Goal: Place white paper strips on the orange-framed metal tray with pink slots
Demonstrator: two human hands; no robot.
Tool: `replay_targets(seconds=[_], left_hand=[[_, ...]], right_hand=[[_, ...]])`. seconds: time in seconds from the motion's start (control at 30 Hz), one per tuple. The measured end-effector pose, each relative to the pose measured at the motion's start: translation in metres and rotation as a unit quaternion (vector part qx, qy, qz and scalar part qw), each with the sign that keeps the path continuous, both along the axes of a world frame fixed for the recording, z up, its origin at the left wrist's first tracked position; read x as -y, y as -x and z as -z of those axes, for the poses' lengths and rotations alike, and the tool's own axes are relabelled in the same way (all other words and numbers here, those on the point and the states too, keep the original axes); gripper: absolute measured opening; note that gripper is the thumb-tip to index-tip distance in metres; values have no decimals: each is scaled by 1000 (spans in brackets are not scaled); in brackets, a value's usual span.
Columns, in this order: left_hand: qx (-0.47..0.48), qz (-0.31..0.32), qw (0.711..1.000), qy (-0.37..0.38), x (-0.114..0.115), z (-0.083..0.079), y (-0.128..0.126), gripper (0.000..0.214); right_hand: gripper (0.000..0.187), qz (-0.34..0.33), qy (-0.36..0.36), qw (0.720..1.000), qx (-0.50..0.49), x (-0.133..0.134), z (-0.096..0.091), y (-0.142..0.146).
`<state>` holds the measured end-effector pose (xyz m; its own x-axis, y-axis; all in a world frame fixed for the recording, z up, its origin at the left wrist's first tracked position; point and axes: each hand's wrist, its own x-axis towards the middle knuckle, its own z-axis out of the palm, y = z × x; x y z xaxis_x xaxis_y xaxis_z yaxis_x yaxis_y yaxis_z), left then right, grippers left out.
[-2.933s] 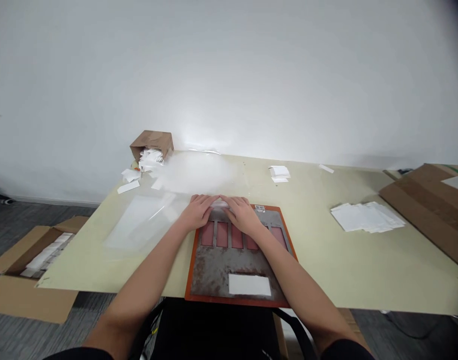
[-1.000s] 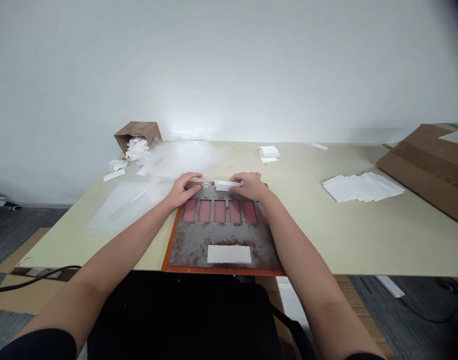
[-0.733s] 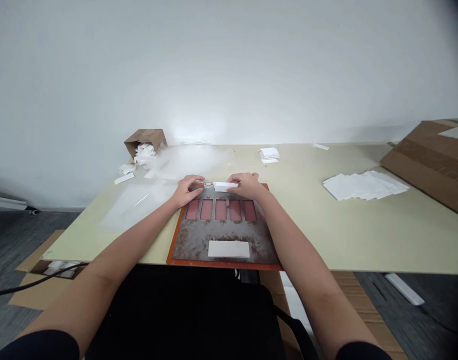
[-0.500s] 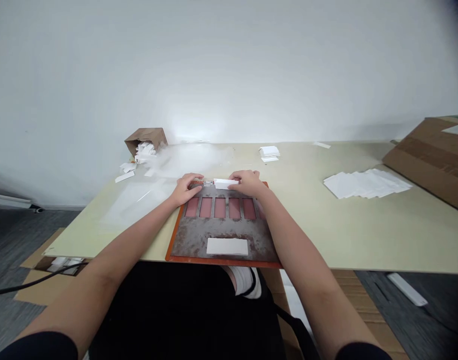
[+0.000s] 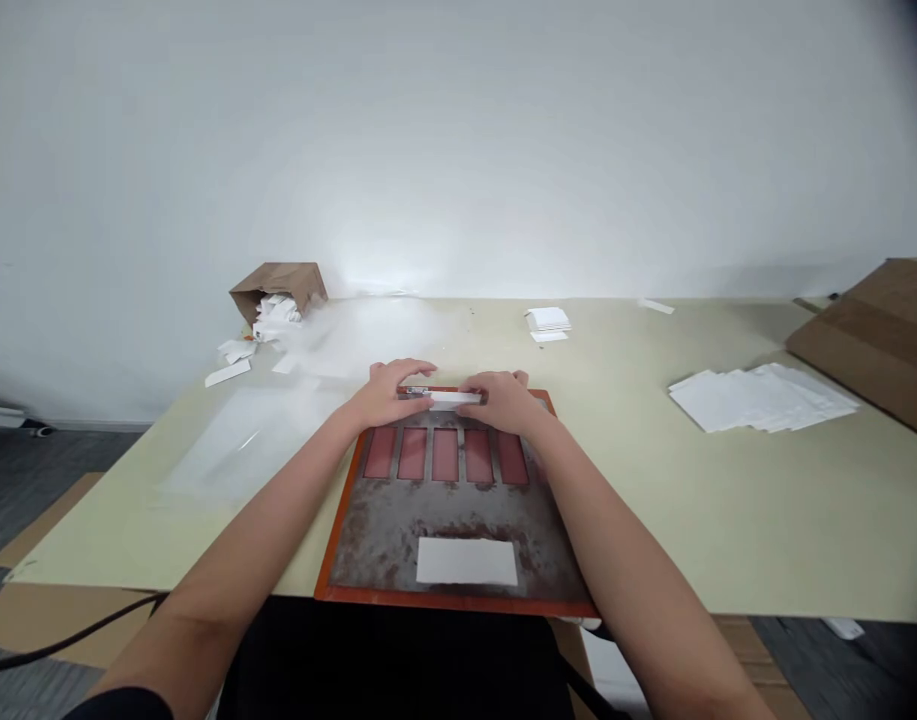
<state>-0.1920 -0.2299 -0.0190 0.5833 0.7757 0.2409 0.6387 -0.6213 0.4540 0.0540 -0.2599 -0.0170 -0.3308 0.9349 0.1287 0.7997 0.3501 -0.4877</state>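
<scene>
The white strip [image 5: 453,398] lies across the far edge of the metal plate [image 5: 398,525], a little above the centre of the frame, directly between the two hands. The left hand [image 5: 391,391] rests on the strip's left end, next to a small metal clip [image 5: 416,390], and the right hand [image 5: 504,399] covers its right end. The fingers of both hands are bent down over the strip. I cannot tell if they pinch it or only press it flat. Just below the hands there is a row of five red windows [image 5: 444,455] in the plate, and a white card [image 5: 466,561] lies on the plate's near part, well apart from the hands. The plate's orange near border reaches the near edge of the desk [image 5: 653,500]. To the left of the plate a clear plastic sheet [image 5: 240,440] lies flat, and behind it, at the upper left, a brown bag [image 5: 278,284] is tipped over with white pieces coming out. To the right of the plate the desk surface is bare up to a spread pile of white sheets [image 5: 762,398]. A small white stack [image 5: 548,320] sits near the far edge.
</scene>
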Motion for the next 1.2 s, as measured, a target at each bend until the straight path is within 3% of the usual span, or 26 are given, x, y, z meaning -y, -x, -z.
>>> replay_targets(seconds=[0.13, 0.23, 0.37, 0.53, 0.77, 0.93, 1.2], left_hand=[[3, -14, 999, -39, 10, 5, -13, 49], [-20, -45, 997, -59, 22, 7, -8, 46], [-68, -32, 996, -52, 34, 8, 1, 42], [-66, -35, 996, -45, 34, 12, -2, 38], [-41, -42, 997, -49, 33, 12, -1, 34], [-51, -64, 996, -44, 32, 9, 3, 31], [-62, -42, 996, -48, 30, 7, 7, 34]], right_hand=[[16, 15, -17, 999, -26, -4, 2, -4], [18, 14, 2, 1000, -27, -4, 3, -6], [25, 14, 28, 999, -13, -1, 1, -9], [15, 10, 4, 1000, -26, -1, 2, -10], [12, -37, -14, 993, -115, 2, 7, 2], [25, -9, -67, 993, -99, 6, 5, 4], [8, -66, -148, 985, -64, 9, 3, 6]])
